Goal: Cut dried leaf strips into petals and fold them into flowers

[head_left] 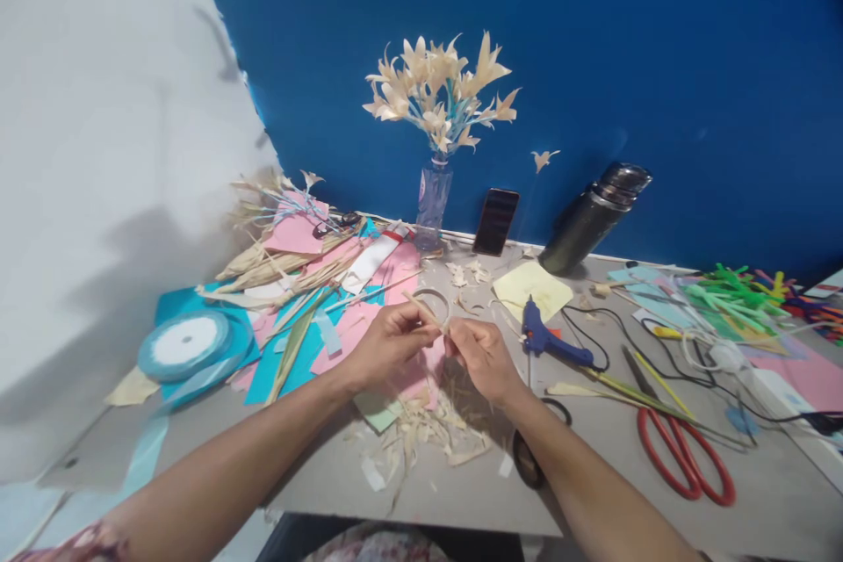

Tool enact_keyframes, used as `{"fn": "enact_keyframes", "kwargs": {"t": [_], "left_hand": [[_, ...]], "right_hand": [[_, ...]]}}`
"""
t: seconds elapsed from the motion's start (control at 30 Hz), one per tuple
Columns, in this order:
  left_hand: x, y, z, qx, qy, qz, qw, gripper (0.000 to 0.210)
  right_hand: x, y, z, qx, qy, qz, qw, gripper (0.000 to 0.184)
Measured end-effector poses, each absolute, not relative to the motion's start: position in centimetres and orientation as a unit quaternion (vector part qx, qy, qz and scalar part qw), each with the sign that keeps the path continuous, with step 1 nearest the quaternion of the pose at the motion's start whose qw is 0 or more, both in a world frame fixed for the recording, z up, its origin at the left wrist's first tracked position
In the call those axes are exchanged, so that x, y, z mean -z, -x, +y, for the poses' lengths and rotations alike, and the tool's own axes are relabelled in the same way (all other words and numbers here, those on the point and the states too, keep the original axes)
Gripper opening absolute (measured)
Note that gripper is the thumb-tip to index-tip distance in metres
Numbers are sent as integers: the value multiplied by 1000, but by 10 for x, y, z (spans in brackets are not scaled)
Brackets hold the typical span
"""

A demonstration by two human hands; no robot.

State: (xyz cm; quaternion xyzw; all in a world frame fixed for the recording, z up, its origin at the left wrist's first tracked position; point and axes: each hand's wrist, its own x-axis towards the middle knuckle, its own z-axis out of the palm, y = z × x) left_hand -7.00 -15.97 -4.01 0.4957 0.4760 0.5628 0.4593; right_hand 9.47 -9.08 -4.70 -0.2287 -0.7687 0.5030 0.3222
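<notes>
My left hand [395,341] and my right hand [479,356] meet over the middle of the table, both with fingers pinched together. Between them is a thin pale husk strip [417,304], its end sticking up past my left fingers. The exact spot where the right fingertips grip is partly hidden. Below the hands lies a heap of pale husk scraps [428,435]. A blue glue gun [550,342] rests just right of my right hand, on a yellow paper sheet [527,288]. Dark-handled scissors [527,461] lie partly under my right forearm.
Behind stand a bottle [433,206] of husk flowers [441,83], a phone [496,221] and a leaning dark flask [586,224]. Left are a ribbon roll [186,342], coloured paper and dried husks [263,268]. Right are red-handled scissors [685,452], cables and green pipe cleaners [731,299].
</notes>
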Motion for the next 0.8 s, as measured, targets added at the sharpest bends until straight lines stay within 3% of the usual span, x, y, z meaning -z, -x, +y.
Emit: {"fn": "enact_keyframes", "kwargs": {"t": [0.33,0.6,0.8], "left_hand": [[39,68,-160,-567,-503,471,451,35],[31,73,-162,-542,-540,486,422,33],[21,74,-163,-553,-517,487,435,34]], "right_hand": [[49,-93,-92,-485,223,-780,326,50],[49,-97,-91,-644,217,-667,305,57],[28,-107,-80,-717,182,-562,370,58]]}}
